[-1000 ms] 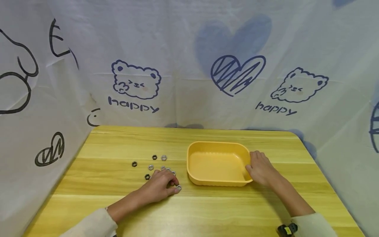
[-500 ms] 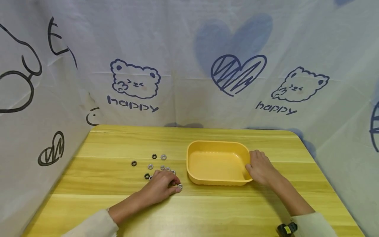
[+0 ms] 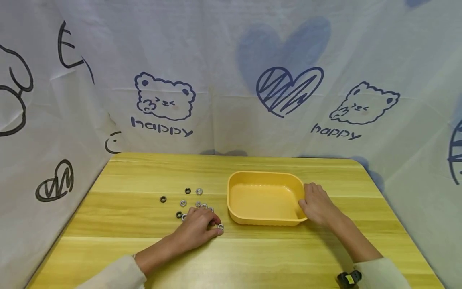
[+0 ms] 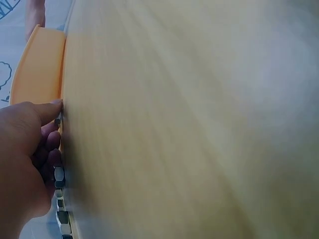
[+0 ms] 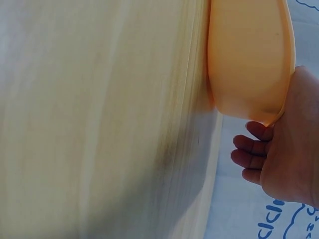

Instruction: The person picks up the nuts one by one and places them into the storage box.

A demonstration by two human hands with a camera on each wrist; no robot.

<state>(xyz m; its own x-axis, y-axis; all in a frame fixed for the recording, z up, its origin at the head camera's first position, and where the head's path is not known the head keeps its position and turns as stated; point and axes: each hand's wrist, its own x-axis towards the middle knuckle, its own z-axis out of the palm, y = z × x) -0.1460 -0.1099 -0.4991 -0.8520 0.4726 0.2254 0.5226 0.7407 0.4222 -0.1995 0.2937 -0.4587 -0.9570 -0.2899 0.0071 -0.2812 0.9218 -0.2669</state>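
Note:
My left hand (image 3: 196, 226) is low over the table, its thumb and index finger pinching a small silver hex nut (image 3: 220, 226). In the left wrist view this nut (image 4: 58, 119) shows at the thumb tip, close to the tabletop. Several other nuts lie around and behind that hand, among them a silver nut (image 3: 199, 192) and a black nut (image 3: 163, 199); some are partly hidden by the fingers. A yellow rectangular tub (image 3: 267, 222) stands to the right with a bare inside. With the thumb inside its right rim and the fingers outside, my right hand (image 3: 317, 204) grips it.
The wood-grain table (image 3: 252, 261) runs back to a white cloth (image 3: 223, 120) printed with bears and hearts, which also hangs at both sides. A small black device (image 3: 349, 278) sits at the right sleeve.
The pinched nut and my left fingertips have shifted slightly to the right, towards the tub. My right hand and the tub have stayed in place.

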